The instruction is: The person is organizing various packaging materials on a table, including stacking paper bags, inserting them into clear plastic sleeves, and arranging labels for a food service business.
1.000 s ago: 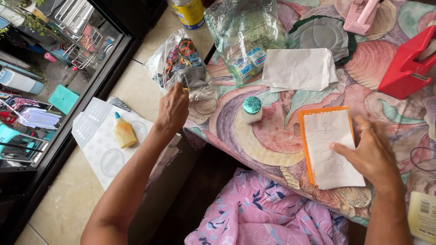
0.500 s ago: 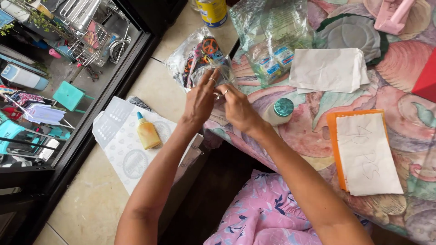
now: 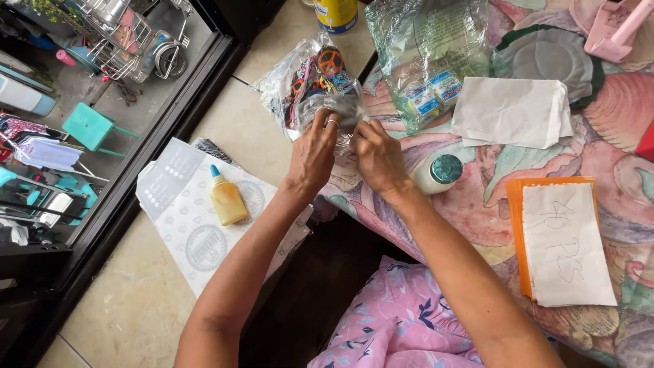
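Left hand [image 3: 315, 153]: grip clamped on clear plastic bag [image 3: 320, 82] of coloured pieces.
Right hand [image 3: 377, 157]: grip clamped on same bag.
White bottle [image 3: 438, 173]: on bench [image 3: 477, 225], just beside right hand.

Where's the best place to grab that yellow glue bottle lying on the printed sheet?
Judging by its pose, take the yellow glue bottle across its wide body from above; it lies flat on the printed sheet, blue nozzle toward the window, too thin for a firm grip.

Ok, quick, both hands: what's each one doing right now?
Left hand: closed, pinching the clear plastic bag of colourful pieces at the table edge.
Right hand: closed on the same bag, fingers gripping its crumpled plastic.
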